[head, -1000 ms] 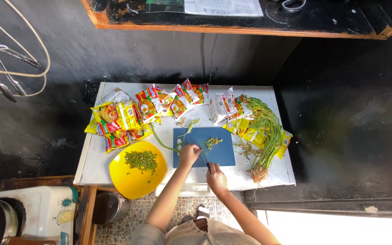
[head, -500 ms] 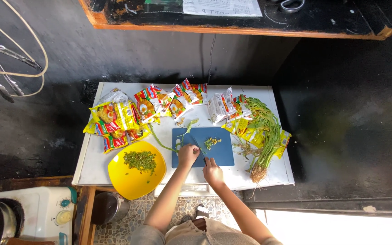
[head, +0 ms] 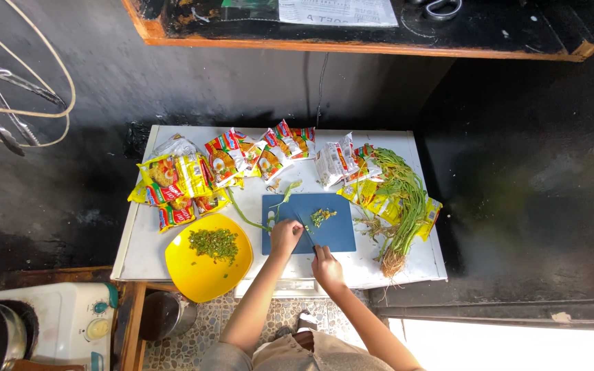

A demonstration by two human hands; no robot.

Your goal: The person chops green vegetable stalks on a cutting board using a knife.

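Observation:
A blue cutting board [head: 335,233] lies on the white table [head: 146,247]. My left hand [head: 286,236] presses a green stalk [head: 247,216] down at the board's left edge. My right hand [head: 326,265] grips a knife [head: 309,237] whose blade points up across the board beside the left hand. A small heap of chopped greens [head: 322,216] sits on the board's upper middle. A yellow plate [head: 204,275] with more chopped greens [head: 214,243] stands left of the board.
Several colourful noodle packets [head: 242,161] line the table's back and left. A bunch of long green stalks with roots [head: 403,206] lies at the right. A wooden shelf [head: 352,31] hangs above. A white appliance [head: 49,323] stands lower left.
My right hand has drawn back slightly toward me with the knife. The left hand stays on the stalk at the board's edge.

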